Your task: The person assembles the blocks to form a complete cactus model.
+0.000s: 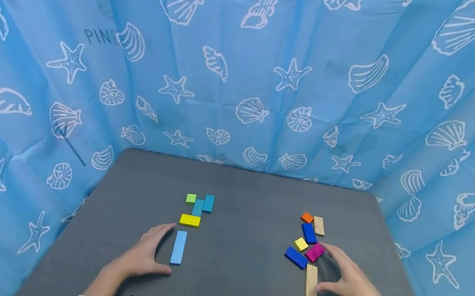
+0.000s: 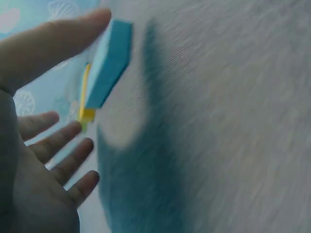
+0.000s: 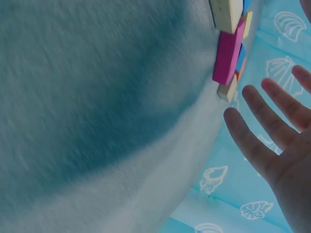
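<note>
In the head view my left hand (image 1: 144,253) is spread beside a light blue block (image 1: 178,248), thumb and fingers apart and holding nothing. A yellow block (image 1: 190,221) lies just beyond its fingertips. On the other side, my right hand (image 1: 348,278) is spread next to a group of blocks. Its thumb is near a long wooden block (image 1: 312,284) and its fingertips are near a magenta block (image 1: 315,252); contact I cannot tell. The left wrist view shows the light blue block (image 2: 111,65) by the thumb; the right wrist view shows straight fingers near the magenta block (image 3: 228,56).
Beyond the yellow block lie two teal blocks (image 1: 198,207) and a green one (image 1: 190,199). The right group also has two dark blue blocks (image 1: 296,258), a small yellow (image 1: 301,244), an orange (image 1: 307,217) and a short wooden block (image 1: 319,226). A shell-patterned curtain (image 1: 255,72) borders the grey table (image 1: 248,247).
</note>
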### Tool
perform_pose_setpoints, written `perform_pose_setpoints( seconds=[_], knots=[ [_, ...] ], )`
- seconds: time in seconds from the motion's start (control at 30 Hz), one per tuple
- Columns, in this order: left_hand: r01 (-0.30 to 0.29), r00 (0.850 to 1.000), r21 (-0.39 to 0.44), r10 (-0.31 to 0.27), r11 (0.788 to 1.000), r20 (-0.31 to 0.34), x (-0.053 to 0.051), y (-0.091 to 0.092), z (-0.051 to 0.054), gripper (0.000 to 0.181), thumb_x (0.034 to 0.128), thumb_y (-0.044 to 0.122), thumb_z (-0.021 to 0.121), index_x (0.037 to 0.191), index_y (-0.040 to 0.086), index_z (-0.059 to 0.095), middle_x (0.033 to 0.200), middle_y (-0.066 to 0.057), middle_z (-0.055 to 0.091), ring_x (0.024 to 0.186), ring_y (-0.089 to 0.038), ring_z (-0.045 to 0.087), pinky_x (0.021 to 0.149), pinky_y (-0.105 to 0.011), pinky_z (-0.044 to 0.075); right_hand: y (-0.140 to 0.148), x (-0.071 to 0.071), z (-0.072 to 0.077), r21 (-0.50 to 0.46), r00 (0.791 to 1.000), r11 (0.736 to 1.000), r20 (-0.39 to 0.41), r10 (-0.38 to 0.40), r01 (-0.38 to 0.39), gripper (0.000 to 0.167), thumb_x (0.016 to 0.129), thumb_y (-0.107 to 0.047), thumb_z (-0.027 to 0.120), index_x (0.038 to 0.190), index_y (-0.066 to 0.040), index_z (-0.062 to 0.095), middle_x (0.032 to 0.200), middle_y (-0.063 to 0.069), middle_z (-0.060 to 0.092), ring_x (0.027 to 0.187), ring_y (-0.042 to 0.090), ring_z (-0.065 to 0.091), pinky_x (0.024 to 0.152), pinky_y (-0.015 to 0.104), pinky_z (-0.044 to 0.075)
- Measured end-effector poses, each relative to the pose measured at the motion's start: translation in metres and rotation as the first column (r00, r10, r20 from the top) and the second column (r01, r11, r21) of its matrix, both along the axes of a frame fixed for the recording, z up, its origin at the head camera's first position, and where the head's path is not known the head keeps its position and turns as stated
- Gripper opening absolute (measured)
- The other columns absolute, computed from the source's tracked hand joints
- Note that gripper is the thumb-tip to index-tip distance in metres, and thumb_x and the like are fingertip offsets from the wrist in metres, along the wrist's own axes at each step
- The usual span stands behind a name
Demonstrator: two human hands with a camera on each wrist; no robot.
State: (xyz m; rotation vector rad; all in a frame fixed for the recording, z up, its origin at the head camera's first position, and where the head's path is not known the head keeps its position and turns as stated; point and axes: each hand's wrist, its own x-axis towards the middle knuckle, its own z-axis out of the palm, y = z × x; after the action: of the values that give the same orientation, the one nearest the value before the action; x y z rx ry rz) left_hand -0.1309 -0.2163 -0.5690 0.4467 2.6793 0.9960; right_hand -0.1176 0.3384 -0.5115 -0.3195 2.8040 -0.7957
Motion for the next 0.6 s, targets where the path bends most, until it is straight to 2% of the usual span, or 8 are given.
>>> perform_pose_setpoints(
  seconds=[0.17,0.37,0.5,0.6],
  knots=[
    [0.038,0.999,-0.053,-0.037,0.998,0.003,-0.002,0.014,-0.004,0.111,0.0701,0.045,0.090,0.158,0.011,0.031,0.157,-0.014,0.038,0.142,-0.038,0.034,0.109,-0.067,0.028,-0.004,0.004,-0.008,-0.019,0.999,1.000,0.043,0.020,-0.020,0.101,0.065,-0.048,0.091,0.144,0.000,0.049,0.140,0.024,0.054,0.127,0.046,0.052,0.100,0.065,0.044],
    [0.026,0.999,-0.063,-0.027,0.998,-0.020,-0.009,0.021,-0.005,0.094,0.0712,0.037,0.090,0.150,0.011,0.046,0.147,-0.008,0.046,0.134,-0.032,0.040,0.105,-0.061,0.032,-0.007,0.010,-0.012,-0.026,0.995,1.000,0.102,0.010,-0.008,0.099,0.064,-0.045,0.093,0.141,0.001,0.051,0.139,0.026,0.053,0.128,0.048,0.050,0.100,0.067,0.041],
    [0.030,0.999,-0.034,-0.031,0.999,-0.024,-0.010,0.022,-0.003,0.090,0.0676,0.046,0.091,0.143,0.016,0.050,0.139,-0.002,0.051,0.129,-0.027,0.043,0.103,-0.058,0.034,-0.008,0.012,-0.015,0.008,0.989,1.000,0.148,-0.028,0.027,0.098,0.062,-0.047,0.093,0.139,-0.001,0.053,0.137,0.023,0.054,0.127,0.045,0.051,0.099,0.066,0.043],
    [0.031,0.999,-0.019,-0.032,0.999,-0.017,-0.009,0.026,-0.001,0.092,0.0672,0.053,0.089,0.141,0.017,0.050,0.138,-0.001,0.051,0.129,-0.027,0.043,0.103,-0.058,0.035,-0.008,0.014,-0.017,0.027,0.989,0.999,0.144,-0.042,0.039,0.094,0.060,-0.049,0.093,0.135,-0.004,0.057,0.134,0.017,0.057,0.125,0.041,0.053,0.098,0.065,0.044]
  ],
)
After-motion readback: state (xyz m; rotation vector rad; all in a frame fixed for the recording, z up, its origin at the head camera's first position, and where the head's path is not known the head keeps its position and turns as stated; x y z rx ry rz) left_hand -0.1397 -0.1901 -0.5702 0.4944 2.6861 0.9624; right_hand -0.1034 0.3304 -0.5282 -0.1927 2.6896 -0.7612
